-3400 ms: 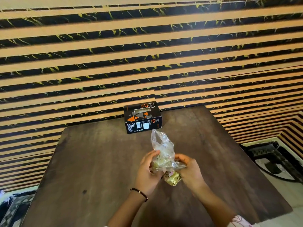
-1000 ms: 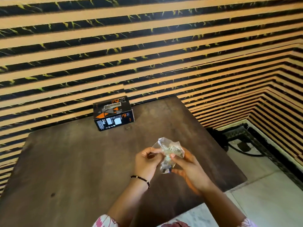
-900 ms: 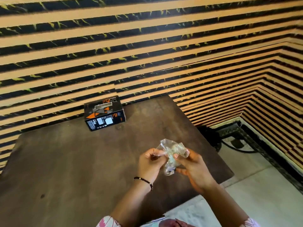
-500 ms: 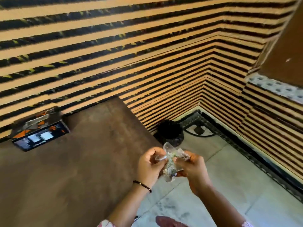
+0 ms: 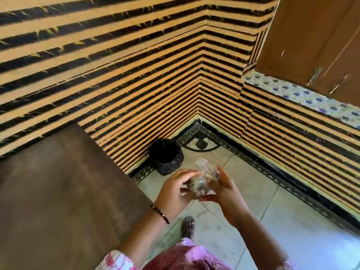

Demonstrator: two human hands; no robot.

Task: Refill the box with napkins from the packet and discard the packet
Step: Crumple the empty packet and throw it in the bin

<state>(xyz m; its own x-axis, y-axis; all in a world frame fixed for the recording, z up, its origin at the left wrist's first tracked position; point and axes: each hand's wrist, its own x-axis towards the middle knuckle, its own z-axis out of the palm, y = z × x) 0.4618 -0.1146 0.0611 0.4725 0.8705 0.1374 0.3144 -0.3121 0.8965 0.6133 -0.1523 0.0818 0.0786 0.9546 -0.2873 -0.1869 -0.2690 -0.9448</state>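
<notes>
Hands meet over the tiled floor [image 5: 253,191], just past the right edge of the dark brown counter [image 5: 58,191]. Between them sits the packet [image 5: 204,179], a clear plastic wrapper crumpled into a small ball, with something pale and greenish showing through it. The left hand [image 5: 175,193], with a thin dark bracelet [image 5: 160,212] on its wrist, curls its fingers over the packet's left and upper side. The right hand [image 5: 226,195] cups the packet from the right and below, thumb pressed against the plastic; both hands are closed around it and share the hold. The plastic is slightly blurred, so its contents cannot be made out.

Farther off, on the floor against the striped wall [image 5: 116,75], stands a black bin [image 5: 165,157] with a dark liner, its mouth open upward. It sits near the corner of the room, just right of the counter's far right corner, and is well apart from the hands. At the far right, a brown cabinet [image 5: 311,39] hangs above a band of flowered tile [image 5: 303,94]. Near the bottom edge, a pink patterned sleeve [image 5: 116,260] and a foot [image 5: 188,227] on the floor are visible.
</notes>
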